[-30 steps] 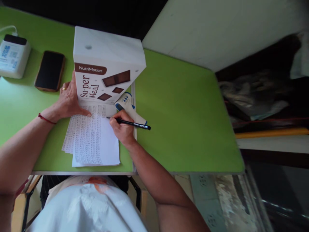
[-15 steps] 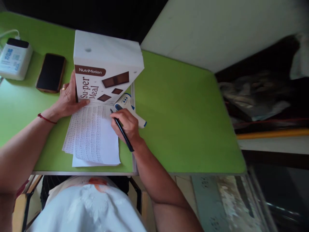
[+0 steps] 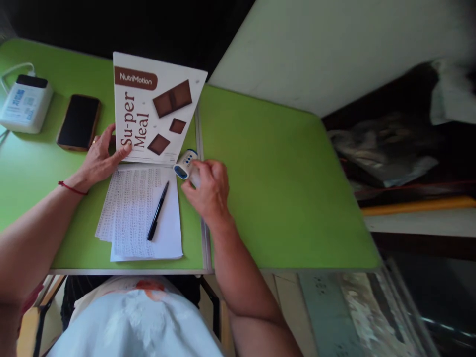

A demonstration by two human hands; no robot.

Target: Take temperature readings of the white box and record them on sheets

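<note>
A white NutriMotion "Su-per Meal" box (image 3: 167,129) with brown chocolate pieces printed on it stands at the back of the papers, its front tilted up towards me. My left hand (image 3: 102,157) grips its lower left edge, thumb across the front and fingers behind. To the right of the box's bottom corner, my right hand (image 3: 208,186) has its fingers closed round the handle of a white and blue infrared thermometer (image 3: 187,161). Its small display end points towards me. A black pen (image 3: 158,210) lies on the sheets of handwritten paper (image 3: 130,213), in front of the box.
On the left of the green table (image 3: 278,188) lie a dark phone (image 3: 79,122) in a brown case and a white charger block (image 3: 28,104) with a cable. A metal seam (image 3: 205,243) runs between two table sections. A dark panel (image 3: 111,25) rises behind.
My right hand has put the pen down on the papers and taken hold of the thermometer. The box has tipped back, so its top no longer shows.
</note>
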